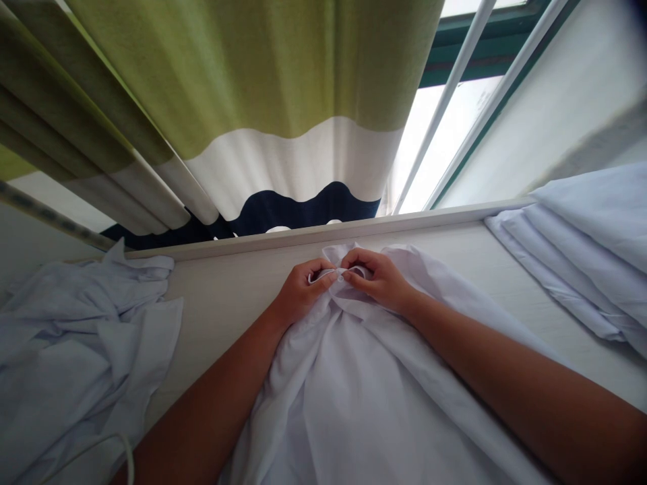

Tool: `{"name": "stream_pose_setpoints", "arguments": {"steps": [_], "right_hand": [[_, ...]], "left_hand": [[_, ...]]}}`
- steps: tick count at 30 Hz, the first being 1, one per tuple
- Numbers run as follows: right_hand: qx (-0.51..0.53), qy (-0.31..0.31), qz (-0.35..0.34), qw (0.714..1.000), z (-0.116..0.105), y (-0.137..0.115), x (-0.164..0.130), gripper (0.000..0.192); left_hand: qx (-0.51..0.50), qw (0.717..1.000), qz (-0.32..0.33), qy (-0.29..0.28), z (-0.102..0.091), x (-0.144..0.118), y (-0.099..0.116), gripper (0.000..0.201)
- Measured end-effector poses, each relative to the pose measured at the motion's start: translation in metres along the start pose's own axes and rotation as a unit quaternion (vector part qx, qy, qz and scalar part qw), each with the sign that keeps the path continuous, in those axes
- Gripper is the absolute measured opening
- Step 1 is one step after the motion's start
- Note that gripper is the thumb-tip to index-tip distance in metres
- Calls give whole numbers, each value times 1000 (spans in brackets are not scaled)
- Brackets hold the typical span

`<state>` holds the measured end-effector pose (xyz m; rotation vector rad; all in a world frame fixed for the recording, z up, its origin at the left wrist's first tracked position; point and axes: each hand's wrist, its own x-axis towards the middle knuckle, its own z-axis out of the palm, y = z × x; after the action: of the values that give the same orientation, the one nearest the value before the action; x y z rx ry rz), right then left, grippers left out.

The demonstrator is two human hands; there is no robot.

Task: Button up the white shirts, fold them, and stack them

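Note:
A white shirt is spread over the pale tabletop, its cloth falling in folds towards me. At its far end both hands meet at the collar, where a small button shows between the thumbs. My left hand pinches the collar edge from the left, thumb and fingers closed on it. From the other side, my right hand pinches the cloth beside the button, fingers bent over the band. Whether the button sits through its hole cannot be made out.
Crumpled white cloth lies at the left, with a thin pale cord near it. Folded white garments are stacked at the right. Behind the table's raised edge hang a green, white and navy curtain and white window bars.

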<state>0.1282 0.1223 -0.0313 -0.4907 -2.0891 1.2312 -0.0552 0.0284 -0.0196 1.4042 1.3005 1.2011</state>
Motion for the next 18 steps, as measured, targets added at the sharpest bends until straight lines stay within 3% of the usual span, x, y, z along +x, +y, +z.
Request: {"name": "stream_pose_setpoints", "arguments": {"steps": [18], "right_hand": [[63,-10,12,998,-3,1,1,22]], "left_hand": [[-8,1000,-11,-6,-1,0,-1,29]]}}
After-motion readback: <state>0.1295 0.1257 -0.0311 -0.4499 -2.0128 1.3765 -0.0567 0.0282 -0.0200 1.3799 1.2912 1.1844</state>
